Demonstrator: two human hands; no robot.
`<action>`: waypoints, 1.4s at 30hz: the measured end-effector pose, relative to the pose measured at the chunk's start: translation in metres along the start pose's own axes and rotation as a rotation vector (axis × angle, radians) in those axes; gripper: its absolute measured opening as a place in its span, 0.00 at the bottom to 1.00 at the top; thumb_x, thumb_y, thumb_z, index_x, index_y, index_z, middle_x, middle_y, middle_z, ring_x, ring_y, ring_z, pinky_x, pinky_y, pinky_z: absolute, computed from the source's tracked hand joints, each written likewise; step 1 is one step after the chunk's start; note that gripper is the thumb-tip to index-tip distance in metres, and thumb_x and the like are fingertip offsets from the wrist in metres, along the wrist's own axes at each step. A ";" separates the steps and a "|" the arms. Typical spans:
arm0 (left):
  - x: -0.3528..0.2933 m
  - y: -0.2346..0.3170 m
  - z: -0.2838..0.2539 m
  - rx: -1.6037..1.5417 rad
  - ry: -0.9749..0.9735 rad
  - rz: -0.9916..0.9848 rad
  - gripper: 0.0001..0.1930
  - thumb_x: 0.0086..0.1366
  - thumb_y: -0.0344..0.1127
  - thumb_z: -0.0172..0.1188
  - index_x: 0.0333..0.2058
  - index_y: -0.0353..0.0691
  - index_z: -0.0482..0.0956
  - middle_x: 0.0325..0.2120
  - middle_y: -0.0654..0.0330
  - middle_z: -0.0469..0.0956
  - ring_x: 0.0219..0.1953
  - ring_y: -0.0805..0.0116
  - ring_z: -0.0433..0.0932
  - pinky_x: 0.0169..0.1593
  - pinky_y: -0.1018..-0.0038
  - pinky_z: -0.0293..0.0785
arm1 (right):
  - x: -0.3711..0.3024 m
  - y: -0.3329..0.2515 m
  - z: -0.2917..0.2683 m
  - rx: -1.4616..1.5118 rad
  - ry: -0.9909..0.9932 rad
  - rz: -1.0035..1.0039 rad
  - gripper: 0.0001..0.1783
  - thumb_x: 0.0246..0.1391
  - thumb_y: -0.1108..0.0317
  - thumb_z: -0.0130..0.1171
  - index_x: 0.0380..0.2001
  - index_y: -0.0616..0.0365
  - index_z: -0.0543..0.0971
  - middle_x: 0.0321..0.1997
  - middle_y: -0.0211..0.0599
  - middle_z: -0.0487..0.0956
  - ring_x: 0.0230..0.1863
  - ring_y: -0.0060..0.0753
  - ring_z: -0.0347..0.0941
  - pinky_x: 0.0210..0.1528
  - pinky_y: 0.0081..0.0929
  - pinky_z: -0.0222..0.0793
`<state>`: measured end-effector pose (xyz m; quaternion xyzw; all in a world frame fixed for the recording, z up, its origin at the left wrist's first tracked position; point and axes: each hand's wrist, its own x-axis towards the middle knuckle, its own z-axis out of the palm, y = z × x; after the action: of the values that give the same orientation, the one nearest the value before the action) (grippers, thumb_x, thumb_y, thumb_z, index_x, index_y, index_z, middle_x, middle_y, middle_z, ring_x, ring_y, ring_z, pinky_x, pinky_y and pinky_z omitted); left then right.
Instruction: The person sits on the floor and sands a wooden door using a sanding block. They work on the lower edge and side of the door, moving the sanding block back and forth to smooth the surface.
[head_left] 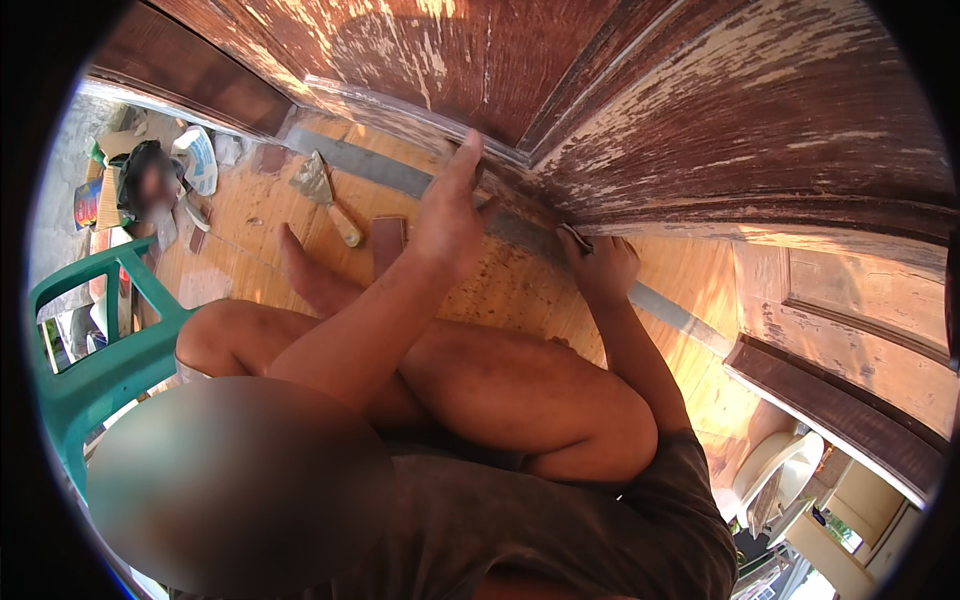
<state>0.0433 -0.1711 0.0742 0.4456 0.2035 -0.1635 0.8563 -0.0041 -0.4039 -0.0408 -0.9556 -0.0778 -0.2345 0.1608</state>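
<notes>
I sit cross-legged on a wooden floor (250, 215) facing a worn brown door (700, 120) with flaking varnish. My left hand (448, 215) rests flat against the door's lower moulding, fingers stretched upward, holding nothing. My right hand (603, 268) grips a small folded piece of sandpaper (573, 236) and presses it to the door's bottom edge, just above the grey threshold strip (385, 172). A putty knife (326, 197) with a pale wooden handle lies on the floor left of my left hand. Beside it lies a reddish-brown sandpaper sheet (387, 245).
A green plastic chair (100, 345) stands at my left. Beyond it, at the far left, lie a dark bag (150, 180), a white container (200, 160) and other clutter. A pale chair (785, 470) shows at the lower right past the door frame (840, 420).
</notes>
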 end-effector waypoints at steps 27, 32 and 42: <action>0.003 -0.004 -0.006 0.004 0.014 -0.011 0.42 0.79 0.56 0.43 0.76 0.39 0.35 0.77 0.54 0.42 0.79 0.56 0.41 0.76 0.49 0.49 | 0.021 -0.012 -0.040 0.448 -0.010 0.200 0.12 0.48 0.65 0.78 0.35 0.56 0.88 0.32 0.42 0.87 0.30 0.45 0.83 0.36 0.38 0.78; 0.005 -0.005 -0.007 -0.023 -0.028 0.007 0.47 0.75 0.58 0.49 0.77 0.39 0.32 0.78 0.54 0.41 0.79 0.56 0.40 0.76 0.51 0.47 | 0.019 -0.002 -0.035 0.166 -0.132 0.163 0.12 0.48 0.64 0.78 0.35 0.55 0.89 0.30 0.39 0.87 0.31 0.41 0.84 0.38 0.35 0.78; 0.007 -0.005 -0.010 -0.057 -0.022 0.006 0.58 0.70 0.61 0.59 0.76 0.36 0.26 0.78 0.53 0.41 0.78 0.58 0.41 0.76 0.54 0.45 | 0.032 -0.017 -0.052 0.235 -0.157 0.089 0.10 0.50 0.70 0.77 0.32 0.63 0.87 0.34 0.42 0.88 0.32 0.33 0.84 0.37 0.29 0.77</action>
<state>0.0449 -0.1658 0.0622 0.4196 0.1972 -0.1599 0.8715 -0.0019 -0.4041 0.0227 -0.9481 -0.0746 -0.1411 0.2750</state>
